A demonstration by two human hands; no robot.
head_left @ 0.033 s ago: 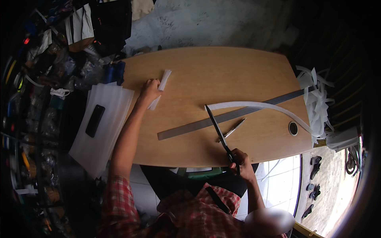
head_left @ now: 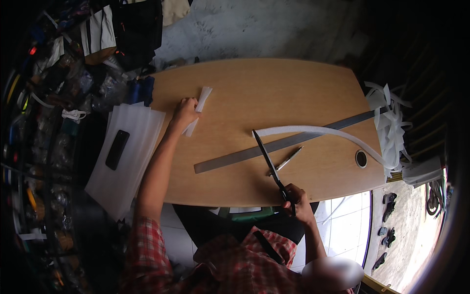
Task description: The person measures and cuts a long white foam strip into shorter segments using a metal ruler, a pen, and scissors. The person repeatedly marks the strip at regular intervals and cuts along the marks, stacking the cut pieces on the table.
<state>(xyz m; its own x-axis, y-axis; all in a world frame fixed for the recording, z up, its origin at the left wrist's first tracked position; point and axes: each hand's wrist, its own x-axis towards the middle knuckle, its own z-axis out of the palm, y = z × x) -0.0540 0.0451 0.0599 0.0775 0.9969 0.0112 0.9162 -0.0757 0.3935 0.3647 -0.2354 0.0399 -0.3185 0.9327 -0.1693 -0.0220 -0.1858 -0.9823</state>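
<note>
My left hand is closed around a small bundle of short white translucent strips on the left part of the table. In my right hand, at the table's front edge, is a pair of black scissors. Their blades look closed and point away from me. The tip meets the left end of a long white strip, which curves right to the table's edge. Under that strip lies a long grey metal ruler, set aslant. A pen rests just right of the scissor blades.
The wooden table has a round dark cable hole at its right. A heap of white strips hangs over the right edge. To the left, a black phone lies on stacked translucent sheets. Bags and clutter crowd the far left.
</note>
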